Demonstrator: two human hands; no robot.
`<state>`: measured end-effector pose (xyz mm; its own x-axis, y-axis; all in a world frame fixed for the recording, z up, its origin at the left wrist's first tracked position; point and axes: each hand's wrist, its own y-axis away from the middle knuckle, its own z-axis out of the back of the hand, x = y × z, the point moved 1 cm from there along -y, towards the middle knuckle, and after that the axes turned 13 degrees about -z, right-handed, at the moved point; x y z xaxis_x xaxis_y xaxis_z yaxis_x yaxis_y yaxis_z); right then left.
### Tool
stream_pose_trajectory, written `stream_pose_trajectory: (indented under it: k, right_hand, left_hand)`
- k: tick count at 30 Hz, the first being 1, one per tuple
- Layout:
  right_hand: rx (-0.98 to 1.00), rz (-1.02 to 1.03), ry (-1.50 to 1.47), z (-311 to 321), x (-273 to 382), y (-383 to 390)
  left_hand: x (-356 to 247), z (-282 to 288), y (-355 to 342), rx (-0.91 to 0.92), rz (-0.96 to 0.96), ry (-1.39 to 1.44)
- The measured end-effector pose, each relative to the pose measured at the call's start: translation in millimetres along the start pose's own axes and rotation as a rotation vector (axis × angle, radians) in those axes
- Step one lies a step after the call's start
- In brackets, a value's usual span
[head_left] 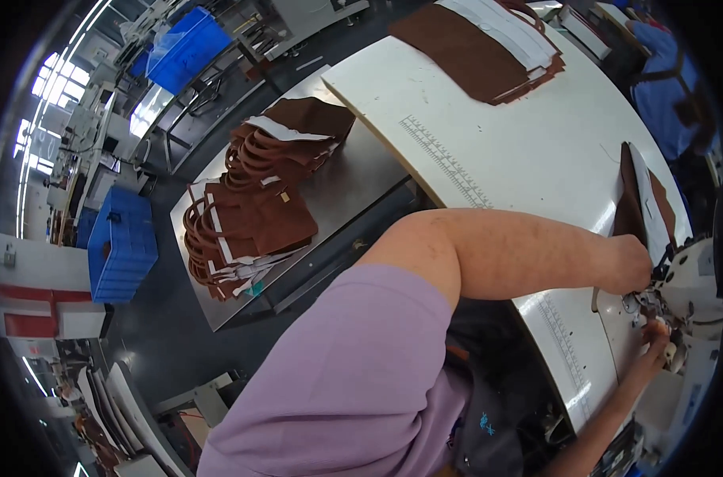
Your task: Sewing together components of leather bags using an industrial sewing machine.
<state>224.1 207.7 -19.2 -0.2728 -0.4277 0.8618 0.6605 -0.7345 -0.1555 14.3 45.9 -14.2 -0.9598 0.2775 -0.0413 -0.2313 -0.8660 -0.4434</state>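
Note:
My left arm stretches across the white table to the sewing machine [691,278] at the right edge. My left hand [628,266] is bent beside the machine head, and its fingers are hidden from view. Just beyond it a brown and white fabric piece [651,203] lies on the table top, partly raised; whether the hand touches it I cannot tell. Lower down, my right hand [655,340] is at the needle area of the machine. Its fingers are drawn together, and whatever is between them is too small to make out.
A stack of brown panels with white strips [473,48] lies at the table's [449,111] far end. Brown bags with handles [266,215] are piled on a lower metal table [361,171] to the left. Blue crates [123,250] stand farther left. Someone in blue [667,87] is at the far right.

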Motion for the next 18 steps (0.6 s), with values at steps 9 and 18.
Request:
stream_pose_trajectory:
  k: [9,18]
  right_hand:
    - [-0.005,0.023,0.225,-7,-2,1]
    - [0.133,0.238,0.37,-75,81,82]
  left_hand:
    - [23,-10,-3,0.018,0.014,0.013]
    - [19,-18,-14,-0.098,0.059,0.095]
